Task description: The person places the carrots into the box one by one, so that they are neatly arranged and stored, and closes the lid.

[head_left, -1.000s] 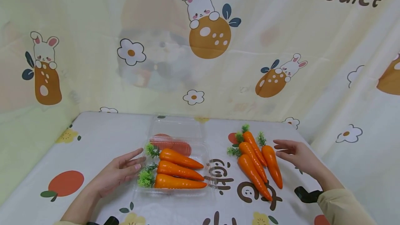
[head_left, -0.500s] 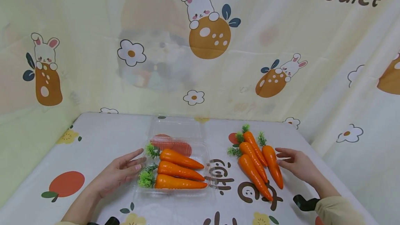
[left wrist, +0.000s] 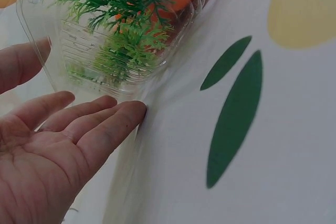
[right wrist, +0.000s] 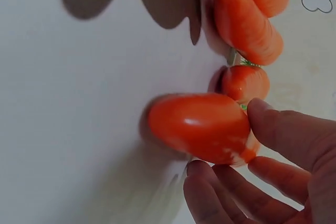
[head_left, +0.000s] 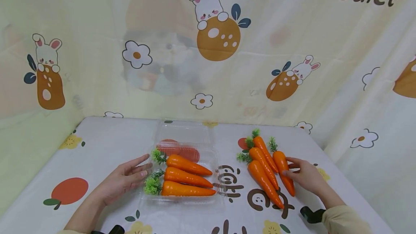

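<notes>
A cream curtain (head_left: pixel 97 82) printed with rabbits backs the scene and meets the far edge of the table, which wears a white printed cloth (head_left: pixel 120 140). On it lies a transparent clamshell container (head_left: pixel 208 158), its lid (head_left: pixel 183 131) folded back near that far edge. Between the container and the loose carrots on the right runs a strip of lettered cloth, room enough to pass a carrot through.

The left hand (head_left: pixel 128 178) rests at the container's left edge, fingers extended and well parted from the thumb; whether it touches the plastic I cannot tell. The right hand (head_left: pixel 303 174), inside the table's right edge, has its thumb and fingers around the rightmost carrot (head_left: pixel 287 181), which lies on the cloth.

Just left of that, 3 other loose carrots (head_left: pixel 261 160) lie close together, tips toward the near side. Another 3 carrots (head_left: pixel 186 178) fill the container's near part, leafy tops (head_left: pixel 152 186) against its left wall; bare tray remains along their far side.
</notes>
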`<state>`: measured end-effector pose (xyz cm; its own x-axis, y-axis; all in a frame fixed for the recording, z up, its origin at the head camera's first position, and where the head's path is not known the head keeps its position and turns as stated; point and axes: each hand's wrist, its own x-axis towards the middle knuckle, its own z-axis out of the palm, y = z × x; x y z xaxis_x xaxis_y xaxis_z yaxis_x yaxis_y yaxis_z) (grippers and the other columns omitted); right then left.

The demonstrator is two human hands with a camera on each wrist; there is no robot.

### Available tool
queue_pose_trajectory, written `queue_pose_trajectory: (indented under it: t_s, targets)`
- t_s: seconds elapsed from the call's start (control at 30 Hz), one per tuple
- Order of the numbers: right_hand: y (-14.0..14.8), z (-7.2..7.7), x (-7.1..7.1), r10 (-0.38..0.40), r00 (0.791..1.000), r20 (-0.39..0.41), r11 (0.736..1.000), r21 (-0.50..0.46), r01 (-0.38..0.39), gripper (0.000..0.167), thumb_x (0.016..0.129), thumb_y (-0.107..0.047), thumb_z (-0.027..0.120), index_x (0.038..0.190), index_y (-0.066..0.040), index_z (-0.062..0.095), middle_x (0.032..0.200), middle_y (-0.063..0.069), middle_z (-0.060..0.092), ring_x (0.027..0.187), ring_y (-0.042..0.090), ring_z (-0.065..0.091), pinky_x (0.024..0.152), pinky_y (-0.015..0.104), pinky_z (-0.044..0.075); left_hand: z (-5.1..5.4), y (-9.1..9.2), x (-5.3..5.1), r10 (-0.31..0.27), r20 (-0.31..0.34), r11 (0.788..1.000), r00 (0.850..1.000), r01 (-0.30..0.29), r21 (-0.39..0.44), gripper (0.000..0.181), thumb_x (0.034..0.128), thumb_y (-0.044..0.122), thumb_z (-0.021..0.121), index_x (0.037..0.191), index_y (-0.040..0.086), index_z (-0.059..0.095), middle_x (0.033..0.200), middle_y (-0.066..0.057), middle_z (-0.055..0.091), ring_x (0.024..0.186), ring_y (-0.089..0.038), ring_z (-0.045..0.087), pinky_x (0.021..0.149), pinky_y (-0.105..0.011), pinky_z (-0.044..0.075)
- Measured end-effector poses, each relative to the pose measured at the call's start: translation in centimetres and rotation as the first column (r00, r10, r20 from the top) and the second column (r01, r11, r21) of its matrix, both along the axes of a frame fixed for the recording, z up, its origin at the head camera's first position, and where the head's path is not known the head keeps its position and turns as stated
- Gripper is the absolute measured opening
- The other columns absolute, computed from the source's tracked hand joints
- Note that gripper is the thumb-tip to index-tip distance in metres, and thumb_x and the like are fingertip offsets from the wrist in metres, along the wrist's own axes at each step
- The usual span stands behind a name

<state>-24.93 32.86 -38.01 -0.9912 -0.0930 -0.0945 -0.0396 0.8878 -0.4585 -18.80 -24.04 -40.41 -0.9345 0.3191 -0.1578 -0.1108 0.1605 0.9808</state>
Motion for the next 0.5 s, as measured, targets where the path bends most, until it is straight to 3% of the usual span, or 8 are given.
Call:
queue_pose_trajectory:
  t_s: [0.33, 0.5]
  targets:
    - [-0.39, -0.13, -0.10, -0.048, 0.999, 0.005, 0.999, 0.023, 0.048, 0.075, 0.092, -0.030, 0.076, 0.147, 0.011, 0.044, 0.120, 0.034, 0.067, 0.091, 0.027, 0.069, 0.074, 0.036, 0.063, 0.03, -0.01, 0.00, -0.009, -0.006, 1.000, 1.000, 0.009, 0.010, 0.072, 0.1049, 0.023, 0.058, 0.163, 0.004, 0.020, 0.160, -0.029, 0.036, 0.145, -0.044, 0.043, 0.107, -0.045, 0.053]
    - [-0.42, -0.15, -0.08, -0.063, 0.998, 0.007, 0.998, 0.023, 0.063, 0.072, 0.092, -0.025, 0.074, 0.147, 0.010, 0.044, 0.119, 0.034, 0.067, 0.092, 0.027, 0.068, 0.074, 0.035, 0.063, -0.07, -0.07, -0.06, -0.012, -0.005, 1.000, 1.000, 0.012, 0.015, 0.072, 0.1049, 0.023, 0.058, 0.163, 0.004, 0.020, 0.160, -0.029, 0.035, 0.145, -0.044, 0.043, 0.107, -0.045, 0.053]
